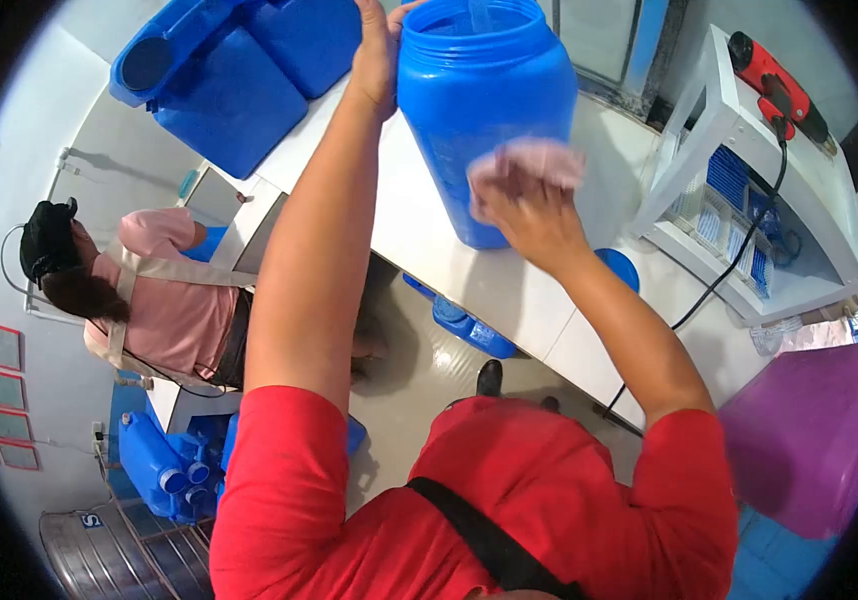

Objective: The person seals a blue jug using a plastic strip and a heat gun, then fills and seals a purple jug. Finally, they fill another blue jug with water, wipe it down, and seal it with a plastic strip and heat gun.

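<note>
A large blue plastic jug (484, 110) with a wide threaded mouth, its lid off, stands on the white table in front of me. My left hand (379, 55) is against the jug's upper left side, partly hidden behind it, with fingers reaching around near the neck. Across the lower front of the jug, my right hand (534, 215) presses a pink cloth (539, 160), its fingers bent over it and blurred by motion. A round blue lid (617, 268) lies on the table just right of my right hand.
More blue jugs (219, 100) stand at the table's far left. A red heat gun (779, 85) lies on a white shelf unit (694, 150), its black cord crossing the table. Another person in pink (174, 290) sits at left. A purple bin (799, 440) is at right.
</note>
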`<state>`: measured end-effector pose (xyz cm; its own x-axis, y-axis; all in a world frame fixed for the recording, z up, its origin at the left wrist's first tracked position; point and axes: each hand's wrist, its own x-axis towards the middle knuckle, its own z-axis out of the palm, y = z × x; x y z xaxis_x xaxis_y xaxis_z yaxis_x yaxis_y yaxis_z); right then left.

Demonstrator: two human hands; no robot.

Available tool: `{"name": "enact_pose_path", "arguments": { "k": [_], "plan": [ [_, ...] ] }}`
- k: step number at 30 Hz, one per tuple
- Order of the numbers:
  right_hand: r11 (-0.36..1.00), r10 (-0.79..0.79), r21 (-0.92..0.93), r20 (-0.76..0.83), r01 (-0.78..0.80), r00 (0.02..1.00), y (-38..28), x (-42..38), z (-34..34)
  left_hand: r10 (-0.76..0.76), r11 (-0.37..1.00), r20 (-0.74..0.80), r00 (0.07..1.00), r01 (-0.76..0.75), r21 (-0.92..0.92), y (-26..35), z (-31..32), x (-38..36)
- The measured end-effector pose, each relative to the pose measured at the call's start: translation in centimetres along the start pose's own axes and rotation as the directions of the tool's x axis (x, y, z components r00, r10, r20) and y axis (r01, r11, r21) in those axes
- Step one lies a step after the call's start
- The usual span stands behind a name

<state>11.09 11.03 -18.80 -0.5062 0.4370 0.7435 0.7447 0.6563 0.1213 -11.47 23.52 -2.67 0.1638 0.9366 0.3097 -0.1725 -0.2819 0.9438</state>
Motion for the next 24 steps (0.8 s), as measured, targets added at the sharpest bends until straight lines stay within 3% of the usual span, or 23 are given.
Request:
{"name": "enact_pose_path", "arguments": {
  "k": [1,2,3,4,5,6,7,8,10,11,13,14,16,17,18,19,21,22,24],
  "plan": [
    [0.997,0.077,-0.007,-0.147,-0.079,0.986,-0.4,3.4,-1.5,-0.007,1.000,0.006,1.000,0.008,-0.007,-0.1,0.0,-0.2],
    [0.996,0.085,-0.014,-0.143,-0.088,0.986,0.3,5.6,-1.4,-0.025,0.999,-0.016,1.000,0.025,-0.025,0.3,0.2,-0.3],
    [0.981,0.195,0.108,-0.439,-0.164,0.877,1.1,7.4,-1.0,-0.050,0.998,-0.040,0.998,0.049,-0.041,0.5,0.3,-0.7],
    [0.949,0.313,0.245,-0.673,-0.197,0.670,1.6,7.9,-0.6,-0.049,0.999,-0.091,0.995,0.047,-0.023,0.6,0.4,-1.1],
    [0.945,0.324,0.249,-0.664,-0.210,0.673,1.7,6.2,1.0,-0.056,0.998,-0.138,0.989,0.053,-0.026,0.5,0.7,-1.1],
    [0.679,0.682,0.645,-0.379,-0.350,0.625,1.6,3.5,3.6,-0.056,0.998,-0.115,0.992,0.056,-0.006,0.1,0.3,-0.8],
    [0.249,0.853,0.861,0.022,-0.444,0.521,1.6,1.7,5.5,-0.047,0.999,-0.086,0.995,0.048,0.014,0.0,-0.3,-0.3],
    [0.128,0.882,0.882,0.107,-0.453,0.458,0.5,0.7,5.5,-0.048,0.999,-0.078,0.996,0.049,0.012,-0.1,-0.9,-0.1],
    [-0.357,0.796,0.807,0.526,-0.470,0.300,-2.4,0.9,1.1,-0.090,0.995,-0.028,0.996,0.088,-0.044,-0.5,-1.5,0.1],
    [-0.353,0.803,0.810,0.519,-0.468,0.293,-4.0,1.1,0.9,-0.091,0.995,-0.016,0.996,0.090,-0.046,-0.6,-0.8,-0.2],
    [-0.667,0.744,0.744,0.664,-0.032,-0.076,-5.9,2.2,1.8,0.005,1.000,-0.064,0.998,-0.005,0.002,0.1,0.5,-0.9],
    [-0.657,0.753,0.753,0.655,-0.025,-0.069,-4.9,1.7,2.1,0.004,1.000,-0.066,0.998,-0.004,-0.008,0.3,0.6,-1.1],
    [-0.374,0.837,0.807,0.506,-0.458,0.209,-3.1,0.6,2.7,-0.004,1.000,-0.064,0.998,0.003,-0.011,0.4,0.7,-1.3],
    [-0.370,0.841,0.814,0.498,-0.448,0.211,-2.8,1.9,1.8,-0.015,1.000,-0.073,0.997,0.014,-0.019,0.6,0.7,-1.3],
    [0.095,0.895,0.924,0.084,-0.371,0.437,-2.3,4.0,-0.4,0.011,1.000,-0.080,0.997,-0.013,-0.028,0.6,1.0,-1.4],
    [0.532,0.730,0.823,-0.327,-0.198,0.600,-1.7,5.7,-2.2,0.019,0.999,-0.077,0.997,-0.021,-0.029,0.6,0.9,-1.4],
    [0.366,0.650,0.911,-0.104,-0.190,0.752,2.7,7.4,-2.7,-0.004,0.997,-0.105,0.994,-0.004,-0.080,0.3,0.8,-1.4],
    [0.367,0.649,0.911,-0.106,-0.188,0.754,5.6,9.1,-2.8,0.017,0.995,-0.113,0.993,-0.027,-0.091,0.3,1.0,-1.5],
    [0.437,0.344,0.897,-0.099,-0.066,0.934,11.0,12.4,-1.8,0.012,0.994,-0.133,0.991,-0.026,-0.104,0.1,0.8,-1.3]
  ]
}}
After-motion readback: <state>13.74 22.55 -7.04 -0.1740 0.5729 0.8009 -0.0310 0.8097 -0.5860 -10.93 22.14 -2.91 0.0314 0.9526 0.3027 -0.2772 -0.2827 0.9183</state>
